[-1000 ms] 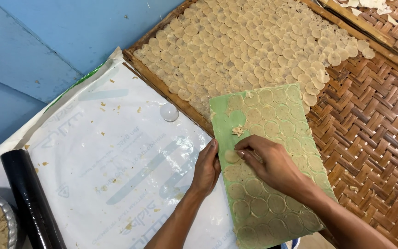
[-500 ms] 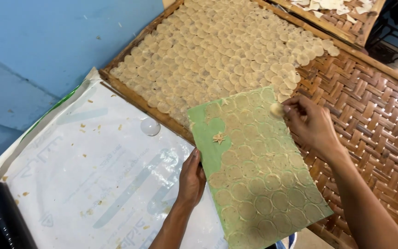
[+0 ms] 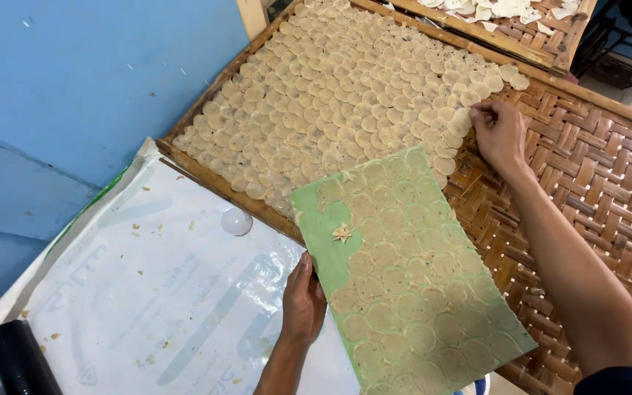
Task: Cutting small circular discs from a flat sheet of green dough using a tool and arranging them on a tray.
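My right hand (image 3: 499, 132) has moved off the green board (image 3: 411, 278) and is pinching a thin, fragile-looking dough disc (image 3: 461, 121) onto the woven tray (image 3: 587, 190); left hand (image 3: 303, 300) is gripping the stiff board's edge.

The left hand (image 3: 303, 300) grips the near-left edge of a green board (image 3: 404, 271) covered with thin round dough discs; the board lies tilted over the edge of a woven tray (image 3: 594, 175); the right hand (image 3: 499, 132) presses a disc (image 3: 461, 121) at the right edge of the rows of discs (image 3: 345, 95) on the tray; a white plastic sheet (image 3: 148, 292) lies left of the board, a small clear dome (image 3: 236, 221) on it; a black roller (image 3: 20, 358) sits at the lower left.
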